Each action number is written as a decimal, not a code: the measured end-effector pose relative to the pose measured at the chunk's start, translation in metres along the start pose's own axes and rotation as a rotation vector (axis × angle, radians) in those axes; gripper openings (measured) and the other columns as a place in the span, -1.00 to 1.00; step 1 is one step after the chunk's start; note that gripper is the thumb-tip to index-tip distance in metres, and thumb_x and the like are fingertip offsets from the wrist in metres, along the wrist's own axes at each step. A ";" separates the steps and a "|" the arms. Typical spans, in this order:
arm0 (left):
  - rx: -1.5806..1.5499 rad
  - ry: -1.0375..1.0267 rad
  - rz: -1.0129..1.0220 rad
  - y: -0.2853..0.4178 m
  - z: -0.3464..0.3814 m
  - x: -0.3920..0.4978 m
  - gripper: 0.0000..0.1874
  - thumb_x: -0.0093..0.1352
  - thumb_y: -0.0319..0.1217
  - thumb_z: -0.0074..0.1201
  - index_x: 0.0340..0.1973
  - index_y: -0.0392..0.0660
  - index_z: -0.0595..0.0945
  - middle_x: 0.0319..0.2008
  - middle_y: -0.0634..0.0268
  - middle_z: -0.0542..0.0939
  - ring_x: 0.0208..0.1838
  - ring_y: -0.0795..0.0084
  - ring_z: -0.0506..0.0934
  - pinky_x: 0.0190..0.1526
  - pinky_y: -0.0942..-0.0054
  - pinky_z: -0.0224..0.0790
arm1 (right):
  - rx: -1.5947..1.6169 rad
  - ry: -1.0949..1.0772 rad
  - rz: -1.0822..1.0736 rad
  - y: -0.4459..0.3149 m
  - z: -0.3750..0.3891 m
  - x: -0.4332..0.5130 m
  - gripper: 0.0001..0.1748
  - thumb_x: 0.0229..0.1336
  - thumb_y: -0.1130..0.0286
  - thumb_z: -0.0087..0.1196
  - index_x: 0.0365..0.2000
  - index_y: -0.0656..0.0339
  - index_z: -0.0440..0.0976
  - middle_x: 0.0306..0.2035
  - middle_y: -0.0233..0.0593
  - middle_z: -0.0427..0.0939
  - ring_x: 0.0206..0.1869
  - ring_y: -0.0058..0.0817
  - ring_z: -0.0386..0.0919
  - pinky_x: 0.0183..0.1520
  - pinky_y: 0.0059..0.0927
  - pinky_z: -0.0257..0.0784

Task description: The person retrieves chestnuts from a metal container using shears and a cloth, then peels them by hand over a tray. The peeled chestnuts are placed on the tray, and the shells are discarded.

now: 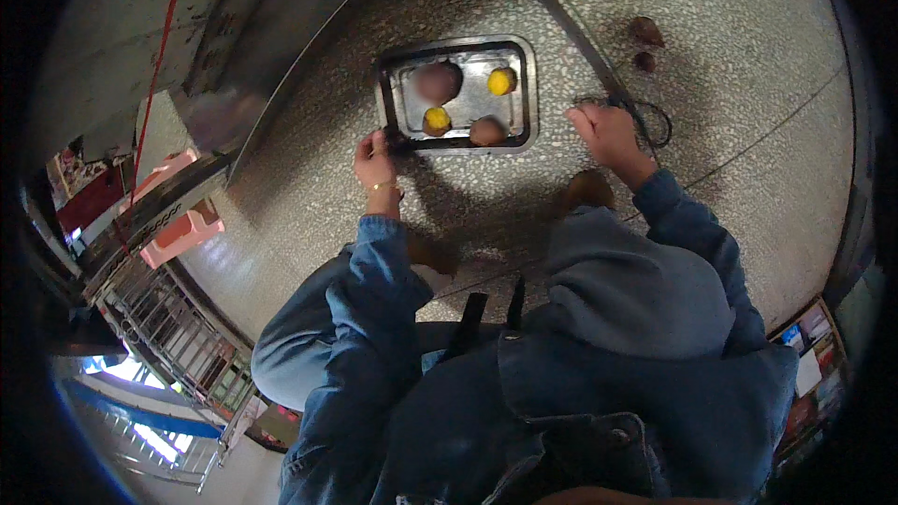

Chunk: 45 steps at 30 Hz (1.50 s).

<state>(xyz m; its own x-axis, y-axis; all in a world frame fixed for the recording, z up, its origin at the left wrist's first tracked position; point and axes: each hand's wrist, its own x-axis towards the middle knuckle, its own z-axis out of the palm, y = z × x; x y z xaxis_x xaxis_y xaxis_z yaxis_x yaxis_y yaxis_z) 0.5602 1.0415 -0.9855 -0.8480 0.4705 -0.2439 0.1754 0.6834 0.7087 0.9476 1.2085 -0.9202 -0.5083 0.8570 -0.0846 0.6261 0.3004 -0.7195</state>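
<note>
A rectangular metal tray (531, 95) lies on the speckled terrazzo floor in front of me. In it are a large brown round piece (438, 82), a smaller brown piece (488, 131) and two pieces with bright yellow faces, one at the right (501, 81) and one at the lower left (436, 121). My left hand (375, 163) is at the tray's lower left corner, its fingers bent beside a dark blurred thing; whether it grips this or the rim is unclear. To the right of the tray, my right hand (605, 135) is curled beside a thin black loop (659, 123); its fingertips are partly hidden.
Two brown lumps (645, 31) (644, 62) lie on the floor at the upper right. A dark strip crosses the floor right of the tray. Pink plastic stools (184, 235) and a metal wire rack (186, 330) stand at the left. My knees are close below the tray.
</note>
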 end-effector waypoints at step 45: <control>-0.014 0.421 0.205 0.040 -0.031 0.018 -0.40 0.38 -0.09 0.07 0.12 -0.36 0.42 -0.08 -0.07 0.52 -0.02 0.08 0.48 0.10 0.25 0.28 | 0.737 -0.302 0.602 -0.022 0.049 0.041 -0.59 0.17 0.11 0.14 -0.36 0.34 0.44 -0.56 -0.23 0.51 -0.58 -0.53 0.50 -0.52 -0.46 0.43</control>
<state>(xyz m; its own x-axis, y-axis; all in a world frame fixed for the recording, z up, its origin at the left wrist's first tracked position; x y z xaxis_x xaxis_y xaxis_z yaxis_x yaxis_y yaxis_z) 0.5360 1.0600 -0.9411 -0.9261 0.3256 0.1904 0.3566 0.5911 0.7235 0.8835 1.2164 -0.9416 -0.4200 0.6076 -0.6741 0.3575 -0.5720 -0.7382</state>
